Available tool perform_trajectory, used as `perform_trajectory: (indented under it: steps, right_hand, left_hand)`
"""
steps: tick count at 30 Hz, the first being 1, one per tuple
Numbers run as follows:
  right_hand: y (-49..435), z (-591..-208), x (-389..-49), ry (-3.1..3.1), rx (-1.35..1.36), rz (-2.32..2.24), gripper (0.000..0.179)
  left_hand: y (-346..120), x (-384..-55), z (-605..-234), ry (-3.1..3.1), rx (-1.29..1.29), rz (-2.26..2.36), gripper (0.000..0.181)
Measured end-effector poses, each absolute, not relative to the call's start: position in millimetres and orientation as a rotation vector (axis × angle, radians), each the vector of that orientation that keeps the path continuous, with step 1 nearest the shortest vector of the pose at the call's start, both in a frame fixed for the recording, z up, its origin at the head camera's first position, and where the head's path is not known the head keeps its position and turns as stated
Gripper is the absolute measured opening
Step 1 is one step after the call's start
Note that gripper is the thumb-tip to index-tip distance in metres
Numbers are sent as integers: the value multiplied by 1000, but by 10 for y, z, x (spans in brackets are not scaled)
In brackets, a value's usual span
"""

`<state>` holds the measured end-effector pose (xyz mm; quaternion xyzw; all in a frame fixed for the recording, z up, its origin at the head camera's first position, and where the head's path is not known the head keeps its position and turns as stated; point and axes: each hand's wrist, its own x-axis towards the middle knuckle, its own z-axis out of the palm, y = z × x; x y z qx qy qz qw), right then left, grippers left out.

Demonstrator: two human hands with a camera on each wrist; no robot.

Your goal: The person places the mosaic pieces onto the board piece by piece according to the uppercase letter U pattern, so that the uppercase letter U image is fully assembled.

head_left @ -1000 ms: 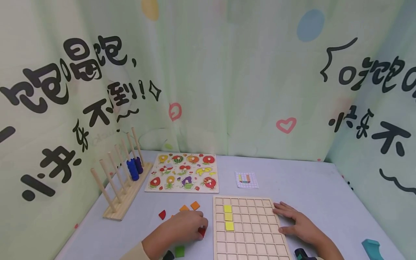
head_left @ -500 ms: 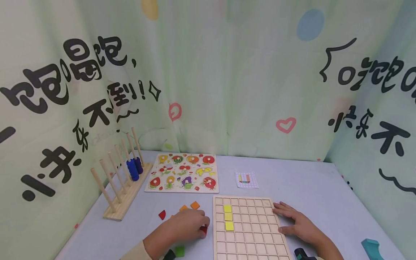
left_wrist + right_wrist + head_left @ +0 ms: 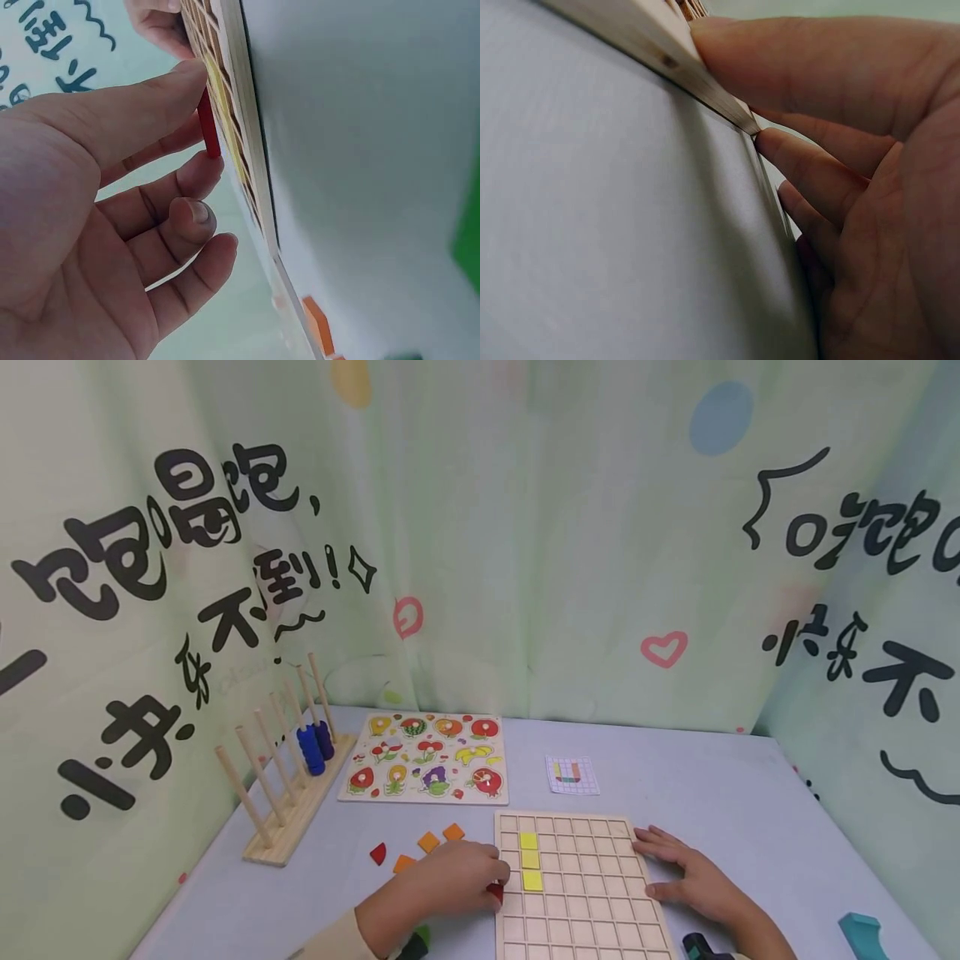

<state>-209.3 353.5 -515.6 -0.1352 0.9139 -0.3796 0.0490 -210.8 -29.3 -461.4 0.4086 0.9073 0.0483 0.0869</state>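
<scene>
My left hand pinches a thin red tile between thumb and fingertips, at the left edge of a wooden grid board. In the left wrist view the tile stands on edge close over the board, its other fingers loosely bent. Three yellow tiles sit in a column of the board's cells near its upper left. My right hand rests along the board's right edge; in the right wrist view its thumb touches the side of the wood and the fingers lie relaxed.
Left of the board lie orange tiles, a red quarter-round piece and a partly hidden green tile. Behind stand a peg rack, a fruit puzzle and a small pattern card. A teal block lies far right.
My left hand has moved right with the red tile, from the cloth beside the board to over its left edge. The right hand stays at the board's right edge.
</scene>
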Motion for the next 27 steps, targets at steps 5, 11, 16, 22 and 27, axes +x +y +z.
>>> perform_trajectory:
  steps: [5, 11, 16, 22, 27]
  right_hand:
    - [3541, -5176, -2101, 2768, -388, -1172, 66]
    - [3536, -5161, -2105, 2769, -388, -1158, 67]
    - [3539, -5154, -2106, 2777, -393, -1153, 67]
    - [3537, -5170, -2103, 2775, -385, -1156, 66]
    - [3541, -5169, -2097, 2766, -391, -1163, 65]
  left_hand:
    - [-201, -2133, -4662, 2675, 1331, 106, 23]
    - [-93, -2136, -4669, 2668, 1350, 60, 25]
    - [-15, -2147, -4677, 2667, 1410, 32, 22]
    - [57, -2127, -4669, 2657, 1438, 18, 21]
    - [94, -2113, -4659, 2671, 1463, 17, 17]
